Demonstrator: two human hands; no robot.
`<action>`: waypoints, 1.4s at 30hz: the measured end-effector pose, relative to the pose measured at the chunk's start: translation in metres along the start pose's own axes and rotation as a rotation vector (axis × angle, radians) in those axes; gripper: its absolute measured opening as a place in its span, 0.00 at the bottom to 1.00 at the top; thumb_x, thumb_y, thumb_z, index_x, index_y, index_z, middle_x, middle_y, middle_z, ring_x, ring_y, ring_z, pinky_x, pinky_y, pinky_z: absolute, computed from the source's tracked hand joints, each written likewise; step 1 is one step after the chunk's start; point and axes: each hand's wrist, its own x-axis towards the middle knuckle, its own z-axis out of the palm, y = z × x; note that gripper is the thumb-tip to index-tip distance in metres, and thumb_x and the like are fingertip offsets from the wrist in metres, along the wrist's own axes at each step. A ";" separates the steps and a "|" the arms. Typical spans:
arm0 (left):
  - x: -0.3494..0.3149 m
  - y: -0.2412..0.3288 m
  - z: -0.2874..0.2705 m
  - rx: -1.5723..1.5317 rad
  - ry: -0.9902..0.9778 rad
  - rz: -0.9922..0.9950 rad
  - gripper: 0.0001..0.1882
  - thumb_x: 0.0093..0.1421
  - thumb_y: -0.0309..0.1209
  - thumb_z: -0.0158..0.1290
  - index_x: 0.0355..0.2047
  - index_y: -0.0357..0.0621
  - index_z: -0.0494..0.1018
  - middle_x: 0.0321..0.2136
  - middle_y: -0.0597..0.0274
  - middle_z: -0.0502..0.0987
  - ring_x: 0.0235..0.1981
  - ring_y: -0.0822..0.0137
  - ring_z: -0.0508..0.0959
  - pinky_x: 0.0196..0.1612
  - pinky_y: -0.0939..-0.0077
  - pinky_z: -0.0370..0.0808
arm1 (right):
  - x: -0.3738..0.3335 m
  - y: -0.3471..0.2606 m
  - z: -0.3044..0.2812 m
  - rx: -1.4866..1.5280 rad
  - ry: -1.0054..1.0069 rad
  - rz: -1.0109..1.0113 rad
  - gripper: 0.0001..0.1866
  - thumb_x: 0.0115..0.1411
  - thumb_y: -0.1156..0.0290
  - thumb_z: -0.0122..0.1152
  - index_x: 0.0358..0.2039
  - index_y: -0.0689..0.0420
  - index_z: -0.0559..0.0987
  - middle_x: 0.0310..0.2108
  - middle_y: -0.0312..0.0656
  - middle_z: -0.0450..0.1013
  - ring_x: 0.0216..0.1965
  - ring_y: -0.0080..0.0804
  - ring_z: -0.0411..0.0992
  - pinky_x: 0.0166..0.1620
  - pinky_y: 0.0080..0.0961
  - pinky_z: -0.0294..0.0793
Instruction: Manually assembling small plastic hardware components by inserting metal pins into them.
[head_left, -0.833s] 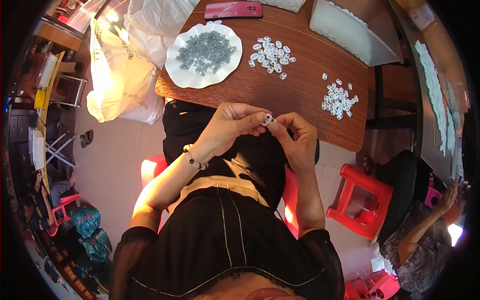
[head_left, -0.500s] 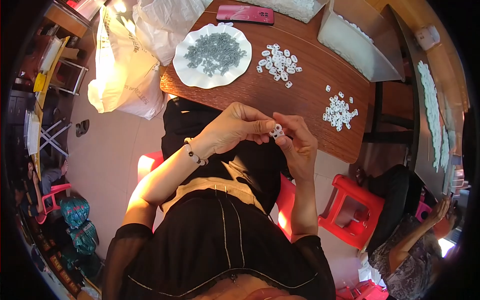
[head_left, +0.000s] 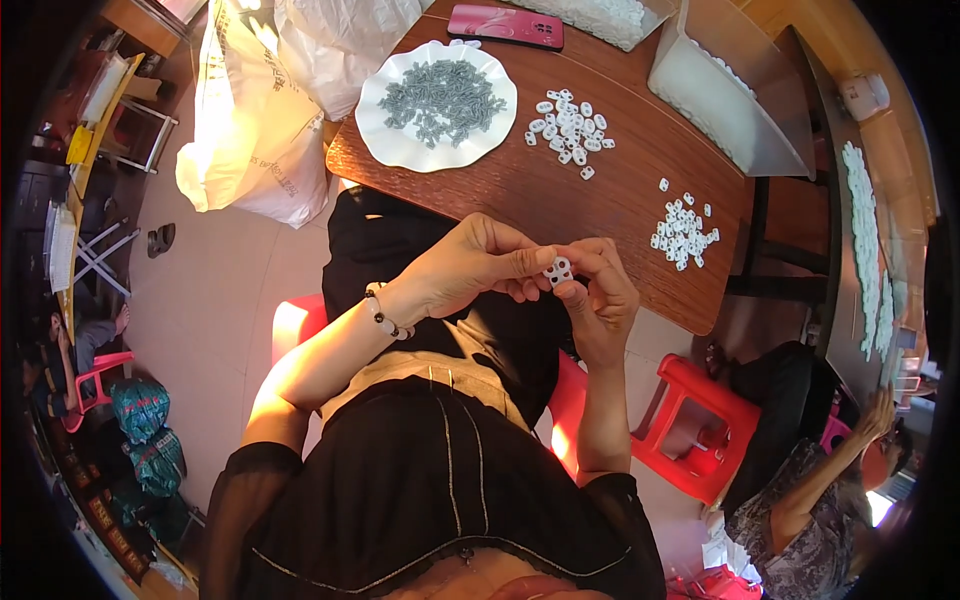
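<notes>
Between my two hands, just off the table's near edge, is a small white plastic piece with dark holes (head_left: 559, 269). My left hand (head_left: 480, 262), with a beaded bracelet on its wrist, pinches it from the left. The fingers of my right hand (head_left: 603, 292) close on it from the right. On the table (head_left: 620, 225) a scalloped white plate (head_left: 378, 135) holds a heap of small grey parts (head_left: 445, 100). Right of it lies a pile of white oval pieces (head_left: 572, 125). A second pile of small white pieces (head_left: 683, 233) lies near the table's right corner.
A pink phone (head_left: 506, 26) lies at the table's far edge, near a clear bin (head_left: 725, 110) of white pieces. White sacks (head_left: 262, 130) stand at the left. A red stool (head_left: 695, 430) is at the right, beside another seated person (head_left: 800, 510).
My right fingers have drawn in closer around the white piece, and it shows slightly turned and lower. The table and its contents have shifted a little rightward in view.
</notes>
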 end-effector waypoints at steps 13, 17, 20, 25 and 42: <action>-0.005 -0.002 0.012 0.046 0.044 0.104 0.14 0.57 0.35 0.62 0.34 0.33 0.80 0.22 0.65 0.78 0.23 0.79 0.72 0.27 0.86 0.68 | 0.002 -0.002 0.001 -0.109 -0.066 -0.094 0.22 0.57 0.56 0.62 0.43 0.62 0.79 0.40 0.43 0.75 0.40 0.33 0.67 0.43 0.24 0.67; -0.006 -0.003 0.013 0.060 0.043 0.109 0.11 0.57 0.33 0.61 0.31 0.35 0.80 0.21 0.66 0.77 0.23 0.80 0.71 0.26 0.87 0.67 | 0.000 -0.002 0.002 -0.062 -0.113 -0.109 0.22 0.59 0.56 0.59 0.44 0.63 0.79 0.42 0.44 0.77 0.41 0.34 0.71 0.45 0.26 0.70; -0.008 -0.005 0.019 0.004 0.061 0.090 0.11 0.57 0.33 0.61 0.30 0.35 0.80 0.21 0.67 0.77 0.23 0.80 0.71 0.26 0.87 0.67 | -0.004 -0.003 0.003 -0.075 -0.067 -0.105 0.22 0.59 0.56 0.59 0.42 0.63 0.79 0.38 0.43 0.78 0.36 0.34 0.72 0.42 0.26 0.71; -0.011 -0.005 0.022 0.000 0.068 0.075 0.11 0.57 0.34 0.61 0.30 0.36 0.81 0.21 0.67 0.77 0.23 0.80 0.71 0.26 0.87 0.67 | -0.004 -0.008 0.003 -0.071 -0.072 -0.100 0.22 0.59 0.56 0.60 0.41 0.63 0.80 0.36 0.42 0.79 0.36 0.34 0.72 0.41 0.25 0.71; -0.015 -0.002 0.025 0.009 0.078 0.043 0.09 0.57 0.31 0.61 0.32 0.37 0.81 0.24 0.65 0.79 0.24 0.81 0.72 0.27 0.87 0.68 | -0.006 -0.007 0.007 -0.004 -0.082 -0.109 0.22 0.58 0.55 0.60 0.41 0.64 0.80 0.39 0.45 0.79 0.38 0.35 0.72 0.42 0.26 0.73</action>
